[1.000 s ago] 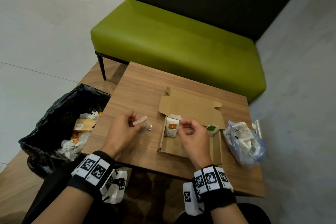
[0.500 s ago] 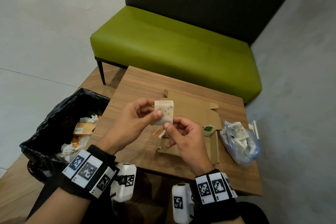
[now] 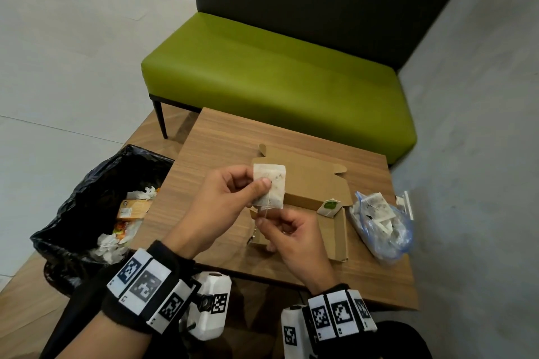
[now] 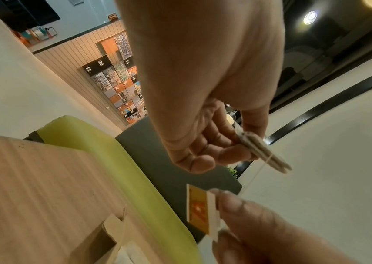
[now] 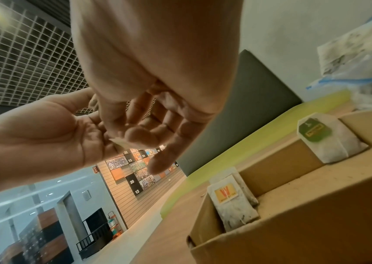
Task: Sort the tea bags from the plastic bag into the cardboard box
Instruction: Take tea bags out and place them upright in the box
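Hands point(image 3: 224, 201) pinching tea bag point(image 3: 269, 185), orange-yellow tag point(image 4: 199, 209), wall numbers 12, 20

Head view steeply down over the table point(image 3: 221, 151); both wrist views close, upward along the fingers.

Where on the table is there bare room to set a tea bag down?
Bare wood lies on the table between its far edge and the cardboard box, and left of the box. The right side is crowded: the plastic bag lies beside the box.
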Motion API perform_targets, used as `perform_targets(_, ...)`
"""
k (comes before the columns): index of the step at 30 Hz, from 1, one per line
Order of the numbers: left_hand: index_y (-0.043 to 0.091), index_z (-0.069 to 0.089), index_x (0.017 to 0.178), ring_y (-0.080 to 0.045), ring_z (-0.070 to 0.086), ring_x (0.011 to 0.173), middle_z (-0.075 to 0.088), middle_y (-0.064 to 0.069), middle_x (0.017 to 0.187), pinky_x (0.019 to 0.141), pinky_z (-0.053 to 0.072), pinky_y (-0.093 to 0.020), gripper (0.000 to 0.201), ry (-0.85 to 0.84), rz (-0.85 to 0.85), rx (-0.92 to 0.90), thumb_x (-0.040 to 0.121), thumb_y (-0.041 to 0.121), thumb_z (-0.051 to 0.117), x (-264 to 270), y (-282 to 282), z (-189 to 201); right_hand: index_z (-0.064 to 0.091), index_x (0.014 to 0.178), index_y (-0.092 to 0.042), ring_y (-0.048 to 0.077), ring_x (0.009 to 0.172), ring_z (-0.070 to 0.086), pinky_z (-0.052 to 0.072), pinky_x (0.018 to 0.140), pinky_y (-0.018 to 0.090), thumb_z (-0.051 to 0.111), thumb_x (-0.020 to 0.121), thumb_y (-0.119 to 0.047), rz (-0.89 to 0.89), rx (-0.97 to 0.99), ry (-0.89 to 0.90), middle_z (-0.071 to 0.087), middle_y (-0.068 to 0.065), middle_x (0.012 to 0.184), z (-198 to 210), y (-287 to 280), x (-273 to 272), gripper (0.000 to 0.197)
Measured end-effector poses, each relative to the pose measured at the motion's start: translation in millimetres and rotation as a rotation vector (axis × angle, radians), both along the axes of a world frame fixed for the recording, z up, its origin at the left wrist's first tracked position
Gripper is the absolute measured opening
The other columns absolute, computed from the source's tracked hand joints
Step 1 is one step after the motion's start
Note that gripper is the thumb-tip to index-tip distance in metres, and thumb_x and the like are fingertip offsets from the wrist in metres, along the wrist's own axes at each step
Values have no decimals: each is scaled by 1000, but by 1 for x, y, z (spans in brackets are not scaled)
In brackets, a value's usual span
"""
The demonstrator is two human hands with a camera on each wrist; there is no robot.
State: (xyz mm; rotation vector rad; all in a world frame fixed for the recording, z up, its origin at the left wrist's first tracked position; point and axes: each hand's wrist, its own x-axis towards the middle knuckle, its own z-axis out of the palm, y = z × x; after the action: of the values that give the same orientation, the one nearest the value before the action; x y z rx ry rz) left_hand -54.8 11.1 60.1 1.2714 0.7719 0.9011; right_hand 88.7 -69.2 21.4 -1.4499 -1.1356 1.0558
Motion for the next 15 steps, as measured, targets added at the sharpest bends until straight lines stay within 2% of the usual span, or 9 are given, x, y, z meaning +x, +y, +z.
perform_targets(2,8,73,99,-14,65,77,75,-6,87,69,47,-32,26,-17,-6,-17,83,28,67,1,1,-2,76,94,-22,15,57,59,51,54,30,75,86,-15,-10,-10,1,73,3,73,1,-1,1,10)
perform_targets(5,6,71,105,-13,62,72,75,-12,86,63,44,-27,30,-44,-9,-54,83,25,67,2,0,-5,75,94,-18,16,49,57,49,48,28,74,87,-14,-65,-6,43,69,3,64,1,-1,5,9)
perform_targets(7,5,66,110,-12,62,69,74,-14,83,61,43,-26,32,-62,1,-78,82,22,68,4,-1,-8,75,95,-17,17,47,59,49,46,27,72,88,-10,-115,17,71,71,7,66,1,0,7,10)
perform_targets(10,7,60,115,-11,61,65,71,-17,79,60,43,-24,38,-83,-3,-104,81,21,69,5,-3,-13,74,94,-9,18,54,66,55,52,26,69,86,-1,-192,85,139,76,9,77,4,1,10,12)
perform_targets(12,8,56,118,-10,59,61,72,-13,75,61,43,-24,43,-97,-6,-141,79,21,69,6,-3,-16,74,94,-6,19,54,68,57,58,26,70,84,1,-212,124,169,76,11,78,8,1,14,13)
perform_targets(15,9,51,121,-11,62,62,74,-8,74,65,44,-27,46,-143,-4,-209,79,21,67,8,-2,-23,70,106,-4,22,60,69,59,64,29,69,83,6,-167,151,250,76,12,80,17,0,17,26)
